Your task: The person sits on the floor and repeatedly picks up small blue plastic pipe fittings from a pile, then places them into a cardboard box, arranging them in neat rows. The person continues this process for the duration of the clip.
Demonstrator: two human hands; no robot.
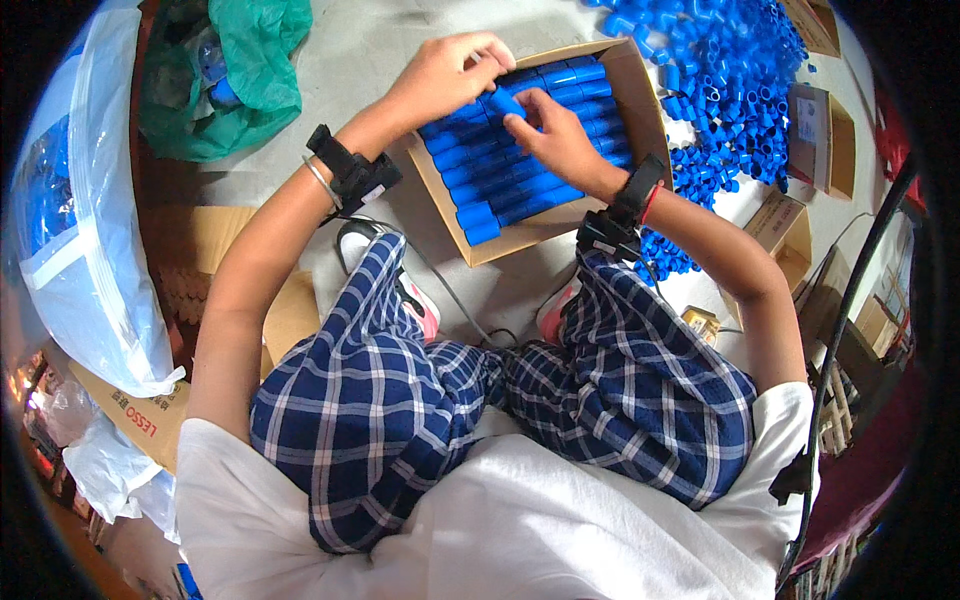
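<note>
Between the thumb and fingers of my right hand (559,139) is a short blue plastic pipe fitting (507,102), tilted above the packed rows. My left hand (454,75) is at the far left part of the box, its fingers curled close to that fitting's far end. Whether those fingertips grip anything is hidden. Beneath both hands, an open cardboard box (637,97) holds blue pipe fittings (525,191) laid on their sides in close rows. At the near left corner, a fitting (478,223) sits higher than the row beside it.
Right of the box spreads a large heap of loose blue fittings (720,97). Small open cartons (840,142) stand beyond it. A green plastic bag (262,82) and a full pale-blue sack (112,300) are on the left. A black cable (457,300) crosses the floor between my feet.
</note>
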